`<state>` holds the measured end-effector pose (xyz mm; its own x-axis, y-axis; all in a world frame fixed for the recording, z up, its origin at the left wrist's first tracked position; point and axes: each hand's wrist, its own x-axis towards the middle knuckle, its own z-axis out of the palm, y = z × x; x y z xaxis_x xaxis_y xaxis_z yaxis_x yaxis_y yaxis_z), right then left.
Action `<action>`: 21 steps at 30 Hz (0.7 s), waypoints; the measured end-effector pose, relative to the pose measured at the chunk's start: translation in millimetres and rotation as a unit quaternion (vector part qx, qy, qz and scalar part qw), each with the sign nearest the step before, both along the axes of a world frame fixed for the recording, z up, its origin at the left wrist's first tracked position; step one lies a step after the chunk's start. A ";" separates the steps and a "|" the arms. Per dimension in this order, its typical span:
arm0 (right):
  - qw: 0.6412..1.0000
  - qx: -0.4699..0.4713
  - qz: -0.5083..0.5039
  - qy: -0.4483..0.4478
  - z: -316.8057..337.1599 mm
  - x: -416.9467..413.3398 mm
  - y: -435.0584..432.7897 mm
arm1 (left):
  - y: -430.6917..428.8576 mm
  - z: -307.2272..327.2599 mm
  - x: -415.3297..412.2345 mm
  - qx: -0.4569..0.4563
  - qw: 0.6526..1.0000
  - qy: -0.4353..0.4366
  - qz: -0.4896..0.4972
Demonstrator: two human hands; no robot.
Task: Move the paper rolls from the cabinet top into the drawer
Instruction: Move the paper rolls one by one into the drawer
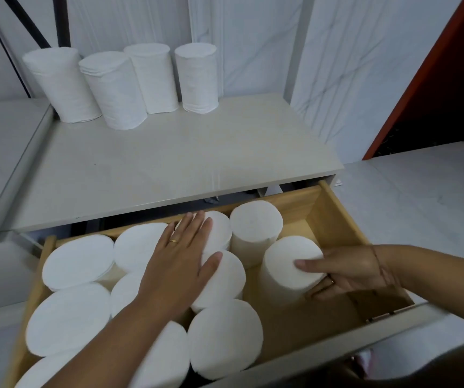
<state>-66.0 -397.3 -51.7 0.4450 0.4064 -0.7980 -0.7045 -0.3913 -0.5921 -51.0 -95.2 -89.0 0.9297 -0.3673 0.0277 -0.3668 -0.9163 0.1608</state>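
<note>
1. Drawer (334, 217) pulled open, nearest the camera; its left and middle are packed with upright rolls, and bare wood shows at its right front.
2. Left hand (177, 264) lies flat on the roll tops mid-drawer, fingers spread, grip open, holding nothing, pressing or steadying the pack.
3. Right hand (348, 271) at the drawer's right side, grip closed round the held roll (289, 267): thumb on its top face, fingers down its side wall. The roll stands upright on the drawer floor, slightly apart from the pack.
4. Step in hand, by my read: seating this roll. Do it well by sliding it left until it touches its neighbours, keeping it upright, and squeezing lightly, since soft paper dents. Left hand should keep the pack from tipping.
5. Beyond the drawer, cabinet top (169, 163): four rolls (130, 85) stand in a row at its back edge, still to move.
</note>
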 end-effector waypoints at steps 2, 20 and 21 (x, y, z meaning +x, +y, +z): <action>1.000 -0.002 -0.025 -0.005 -9.4 -1.8 13.7 | -0.1 1.1 -0.6 -0.002 1.000 0.001 -0.001; 0.828 -0.307 0.078 -0.463 90.3 153.3 65.1 | 2.6 -2.9 2.2 0.002 1.000 -0.005 -0.011; 0.814 -0.277 0.024 -0.509 91.7 171.3 73.7 | 2.6 -2.8 2.6 -0.002 1.000 -0.005 -0.012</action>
